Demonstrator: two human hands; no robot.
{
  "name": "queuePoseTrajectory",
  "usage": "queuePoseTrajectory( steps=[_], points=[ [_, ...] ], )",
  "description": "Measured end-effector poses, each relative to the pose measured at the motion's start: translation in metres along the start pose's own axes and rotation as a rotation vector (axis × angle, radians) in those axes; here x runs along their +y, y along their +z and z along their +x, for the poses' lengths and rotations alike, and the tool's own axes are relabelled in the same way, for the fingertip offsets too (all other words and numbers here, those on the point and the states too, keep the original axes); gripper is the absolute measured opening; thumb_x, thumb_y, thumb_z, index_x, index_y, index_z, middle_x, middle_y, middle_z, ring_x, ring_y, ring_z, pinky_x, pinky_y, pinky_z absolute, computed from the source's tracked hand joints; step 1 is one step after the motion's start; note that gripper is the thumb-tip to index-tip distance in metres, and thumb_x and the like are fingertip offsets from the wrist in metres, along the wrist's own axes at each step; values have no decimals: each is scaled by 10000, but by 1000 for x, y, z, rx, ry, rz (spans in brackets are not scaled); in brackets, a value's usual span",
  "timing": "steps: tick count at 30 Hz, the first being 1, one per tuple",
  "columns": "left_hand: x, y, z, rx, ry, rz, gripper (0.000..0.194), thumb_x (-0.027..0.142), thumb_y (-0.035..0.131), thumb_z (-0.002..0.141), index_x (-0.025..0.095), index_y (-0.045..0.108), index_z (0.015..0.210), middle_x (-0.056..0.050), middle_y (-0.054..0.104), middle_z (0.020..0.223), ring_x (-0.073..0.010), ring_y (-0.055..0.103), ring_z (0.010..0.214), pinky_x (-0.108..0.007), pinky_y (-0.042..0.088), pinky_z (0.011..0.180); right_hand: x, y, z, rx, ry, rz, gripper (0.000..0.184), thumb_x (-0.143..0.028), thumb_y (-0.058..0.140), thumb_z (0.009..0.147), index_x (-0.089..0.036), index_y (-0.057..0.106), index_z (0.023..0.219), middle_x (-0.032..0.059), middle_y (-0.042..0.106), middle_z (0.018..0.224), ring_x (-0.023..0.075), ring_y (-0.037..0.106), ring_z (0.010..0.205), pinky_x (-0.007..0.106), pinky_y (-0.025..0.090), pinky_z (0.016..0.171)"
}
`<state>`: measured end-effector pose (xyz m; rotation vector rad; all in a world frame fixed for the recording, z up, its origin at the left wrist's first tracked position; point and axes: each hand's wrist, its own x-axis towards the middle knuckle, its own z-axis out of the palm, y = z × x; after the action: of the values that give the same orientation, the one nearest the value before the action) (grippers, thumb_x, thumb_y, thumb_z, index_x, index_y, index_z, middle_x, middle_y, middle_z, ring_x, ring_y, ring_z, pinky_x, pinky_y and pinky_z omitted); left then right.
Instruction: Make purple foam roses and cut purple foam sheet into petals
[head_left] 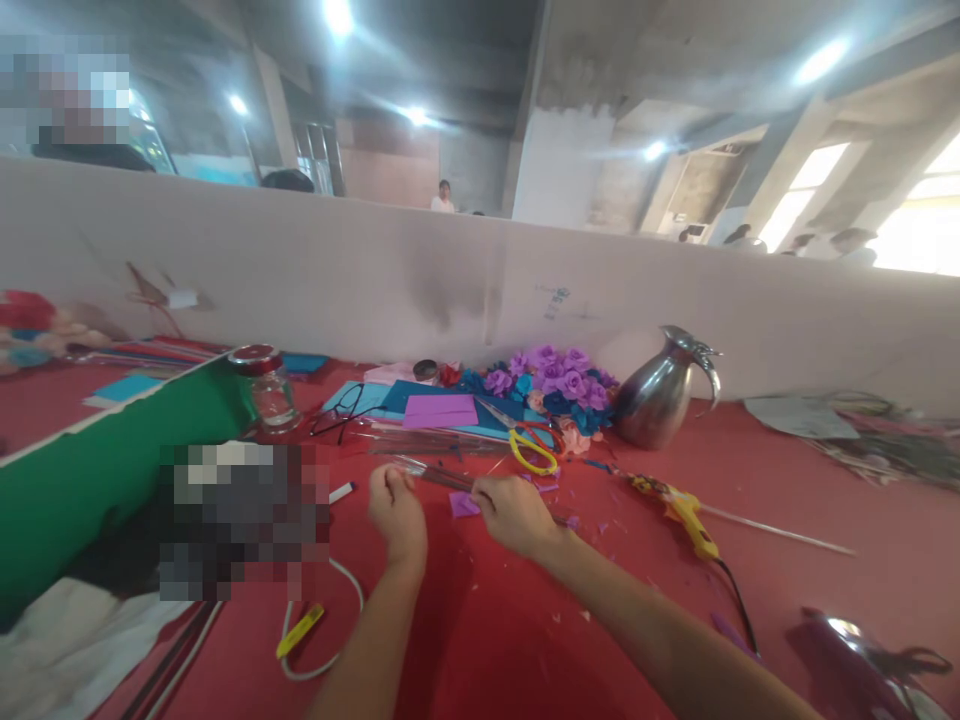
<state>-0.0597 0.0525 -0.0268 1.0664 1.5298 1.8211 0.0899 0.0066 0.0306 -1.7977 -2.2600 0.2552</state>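
My left hand [397, 512] is closed, fingers curled in, low over the red table. My right hand [516, 515] is also closed, a little to the right. Between them stretches a thin, shiny bundle [444, 477] that looks like slim sticks in clear plastic; both hands grip it, and its exact kind is unclear. Just under the right hand lies a small purple paper piece [464, 504]. Beyond the hands are scissors [534, 452] with yellow and red handles, and a purple paper sheet [440, 410] on blue sheets.
Purple and blue paper flowers [559, 385] lie against the low wall, beside a metal jug [660, 395]. A yellow glue gun [686, 515] with a cord sits right. Left are a lidded glass jar [271, 395], glasses [345, 415], a yellow cutter [300, 631] and a green panel [127, 480].
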Motion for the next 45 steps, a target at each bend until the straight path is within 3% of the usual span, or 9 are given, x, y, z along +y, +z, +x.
queuePoseTrajectory(
  steps=[4,8,12,20,30,33,37,41,45],
  points=[
    [-1,-3,3,162,52,54,151,258,530,745,231,400,818,28,423,770,-138,423,671,-263,358,654,-3,6,18,34,27,49,228,-231,460,881,-267,659,986,1,726,965,148,658,869,204,400,648],
    [3,-4,1,28,68,194,247,168,488,717,227,285,590,61,263,571,-126,278,541,-261,261,550,-7,15,34,37,79,60,255,-337,463,890,-235,686,819,28,725,769,167,657,716,222,359,563],
    [9,-1,-3,-91,107,247,304,133,462,664,214,214,506,55,194,516,-122,227,528,-268,205,533,-10,20,41,38,73,93,218,-290,484,868,-237,688,808,26,721,774,171,655,742,222,365,576],
    [9,1,-2,-86,91,227,295,131,448,639,214,204,496,54,193,510,-121,215,519,-276,190,531,8,21,55,66,22,210,247,-115,519,786,-215,690,933,18,714,989,143,638,910,204,442,771],
    [7,1,-5,-71,35,164,319,164,447,679,222,179,516,55,184,533,-120,213,538,-265,211,529,31,26,87,134,140,168,273,-98,476,829,-157,673,1009,64,707,1011,167,644,931,266,479,832],
    [3,1,-4,-37,3,124,321,170,454,683,225,183,519,58,186,535,-118,209,539,-261,208,523,28,28,107,163,134,104,232,-167,520,873,-125,629,1074,103,643,1122,204,587,1049,355,444,926],
    [-2,2,-3,1,-40,56,316,161,461,676,223,189,526,62,180,538,-114,199,535,-252,202,512,15,34,133,158,118,30,362,-322,558,881,-178,530,1213,98,509,1303,255,501,1160,483,415,951],
    [-5,3,-4,43,-74,-10,320,138,475,664,218,197,527,65,179,539,-108,196,531,-247,199,509,3,44,147,139,159,-21,522,-222,578,799,-202,483,1311,107,467,1381,283,391,1269,420,369,986],
    [-7,3,-5,59,-111,-75,320,121,496,666,212,222,527,67,194,536,-101,211,524,-236,206,505,-1,48,149,136,186,-50,484,-231,526,790,-269,534,1272,70,563,1299,282,464,1196,434,384,946]
  ],
)
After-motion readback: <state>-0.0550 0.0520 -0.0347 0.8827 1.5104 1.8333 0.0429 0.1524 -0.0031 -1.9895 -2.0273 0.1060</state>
